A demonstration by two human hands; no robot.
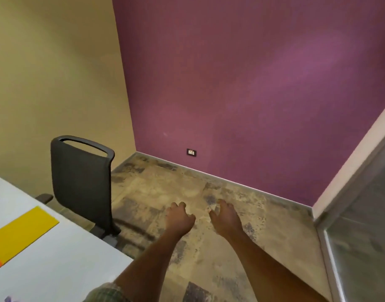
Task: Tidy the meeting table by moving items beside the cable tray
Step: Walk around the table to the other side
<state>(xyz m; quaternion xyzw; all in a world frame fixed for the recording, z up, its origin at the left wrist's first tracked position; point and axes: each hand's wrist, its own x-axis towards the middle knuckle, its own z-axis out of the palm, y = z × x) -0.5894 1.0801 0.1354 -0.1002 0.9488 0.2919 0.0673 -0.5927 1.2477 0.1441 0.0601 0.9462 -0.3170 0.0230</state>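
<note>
The white meeting table [56, 253] fills the lower left corner. On it lies a flat yellow sheet [21, 234] with an orange-red edge at its near end. My left hand [179, 217] and my right hand [226, 216] are stretched out side by side over the carpet, to the right of the table. Both hold nothing, with fingers loosely curled and apart. No cable tray is in view.
A dark grey office chair [82, 184] stands at the table's far end, its back toward me. Patterned beige carpet [209, 247] covers the floor up to a purple wall with a socket [191, 152]. A glass partition [361, 236] stands at the right.
</note>
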